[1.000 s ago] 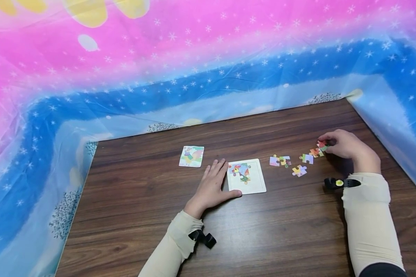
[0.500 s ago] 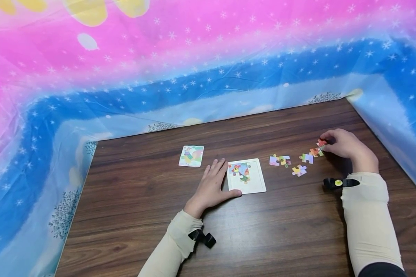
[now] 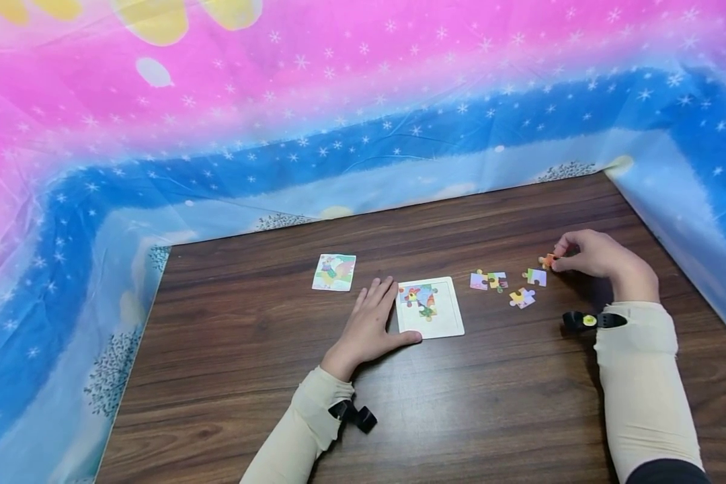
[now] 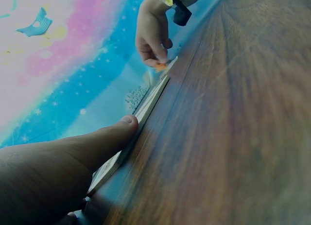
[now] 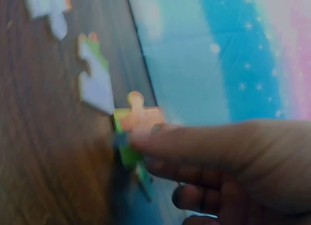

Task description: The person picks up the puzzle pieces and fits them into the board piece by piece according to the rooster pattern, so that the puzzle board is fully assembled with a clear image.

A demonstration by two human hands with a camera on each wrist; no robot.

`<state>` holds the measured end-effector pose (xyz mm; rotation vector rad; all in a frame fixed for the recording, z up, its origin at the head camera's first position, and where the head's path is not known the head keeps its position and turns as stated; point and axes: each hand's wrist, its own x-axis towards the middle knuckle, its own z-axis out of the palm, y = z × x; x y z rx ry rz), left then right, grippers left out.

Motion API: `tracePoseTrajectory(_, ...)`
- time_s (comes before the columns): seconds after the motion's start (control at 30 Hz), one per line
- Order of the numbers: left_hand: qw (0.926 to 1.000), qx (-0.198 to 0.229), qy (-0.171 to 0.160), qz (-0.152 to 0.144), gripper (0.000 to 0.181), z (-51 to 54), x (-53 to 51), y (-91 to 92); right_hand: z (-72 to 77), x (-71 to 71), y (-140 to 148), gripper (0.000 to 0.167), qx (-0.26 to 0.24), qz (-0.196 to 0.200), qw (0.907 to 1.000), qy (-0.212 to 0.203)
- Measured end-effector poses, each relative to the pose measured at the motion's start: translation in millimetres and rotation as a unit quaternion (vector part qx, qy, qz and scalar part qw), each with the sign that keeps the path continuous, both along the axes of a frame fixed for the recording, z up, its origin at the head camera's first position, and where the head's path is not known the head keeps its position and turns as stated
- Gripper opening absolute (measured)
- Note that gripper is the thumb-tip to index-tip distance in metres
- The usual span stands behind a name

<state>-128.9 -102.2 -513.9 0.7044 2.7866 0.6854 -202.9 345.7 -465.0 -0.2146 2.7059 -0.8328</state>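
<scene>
My left hand lies by the white puzzle board, fingers stretched along its left edge and thumb at its near edge. Several joined pieces fill the upper left of that board. Over at the right, my right hand pinches an orange puzzle piece between thumb and fingers. In the right wrist view the thumb covers part of this orange and green piece, and a narrow green-edged piece shows below it. Close by lies a lilac and green piece. The red piece seen earlier is hidden.
Between board and right hand lie a yellow piece and two touching pieces, one lilac, one green and yellow. A small picture card rests left of the board. A printed cloth surrounds the wooden table.
My right hand has shifted slightly left, from the red piece to the orange one. The red piece no longer shows. My left hand and the board have stayed put.
</scene>
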Motion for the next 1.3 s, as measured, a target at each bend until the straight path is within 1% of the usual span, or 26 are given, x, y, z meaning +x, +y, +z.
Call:
tracePoseTrajectory(0.07, 1.0000, -0.001, -0.001, 0.001, 0.112, -0.4, -0.2, -0.4, 4.8, 1.5, -9, 0.014, -0.040, 0.010, 0.9991, 0.006)
tracePoseTrajectory(0.13, 1.0000, -0.001, -0.001, 0.002, 0.112, -0.8, -0.3, -1.5, 11.2, 2.2, -25, 0.011, -0.090, 0.045, 0.9947, 0.019)
tracePoseTrajectory(0.17, 1.0000, -0.001, -0.001, 0.002, 0.112, -0.6, -0.4, -2.2, 13.8, 2.4, -36, 0.010, -0.120, 0.064, 0.9905, 0.019)
tracePoseTrajectory(0.23, 1.0000, -0.002, 0.000, 0.002, 0.112, -0.2, -0.3, -3.4, 16.3, 1.9, -64, 0.012, -0.171, 0.113, 0.9787, 0.012)
tracePoseTrajectory(0.3, 1.0000, -0.004, 0.000, 0.001, 0.111, 0.4, 0.3, -4.1, 14.4, 0.4, -93, 0.013, -0.195, 0.172, 0.9656, -0.002)
tracePoseTrajectory(0.37, 1.0000, -0.003, -0.002, 0.001, 0.111, 1.1, 1.1, -3.9, 7.4, 0.1, -119, 0.010, -0.203, 0.209, 0.9562, -0.024)
tracePoseTrajectory(0.4, 1.0000, -0.003, -0.004, 0.001, 0.110, 1.3, 1.6, -3.6, 3.5, 0.7, -129, 0.008, -0.200, 0.222, 0.9537, -0.033)
tracePoseTrajectory(0.47, 1.0000, -0.002, -0.006, 0.002, 0.110, 1.7, 2.3, -3.0, -3.8, 2.7, -144, 0.005, -0.193, 0.233, 0.9520, -0.048)
tracePoseTrajectory(0.57, 1.0000, -0.001, -0.007, 0.003, 0.109, 1.8, 2.2, -2.3, -11.7, 5.6, -156, 0.002, -0.189, 0.228, 0.9539, -0.052)
tracePoseTrajectory(0.67, 1.0000, -0.001, -0.006, 0.003, 0.110, 2.3, 1.4, -1.6, -16.2, 7.2, -162, 0.002, -0.189, 0.224, 0.9551, -0.044)
tracePoseTrajectory(0.8, 1.0000, 0.003, -0.009, 0.000, 0.110, 3.7, 0.5, -0.5, -19.2, 8.5, -167, 0.003, -0.167, 0.217, 0.9615, -0.027)
tracePoseTrajectory(0.9, 1.0000, 0.003, -0.008, -0.001, 0.110, 4.5, -0.2, -0.1, -19.4, 9.7, -171, 0.004, -0.143, 0.209, 0.9674, -0.010)
tracePoseTrajectory(1.03, 1.0000, 0.003, -0.006, 0.000, 0.110, 5.0, -0.7, -0.2, -17.6, 11.7, -175, 0.005, -0.123, 0.204, 0.9712, 0.005)
tracePoseTrajectory(1.17, 1.0000, 0.001, -0.008, 0.000, 0.110, 4.4, -0.5, -0.5, -13.6, 14.4, -177, 0.004, -0.112, 0.199, 0.9734, 0.009)
tracePoseTrajectory(1.3, 1.0000, -0.001, -0.010, -0.001, 0.110, 3.4, -0.1, -1.1, -12.1, 18.4, -181, 0.006, -0.095, 0.182, 0.9786, 0.010)
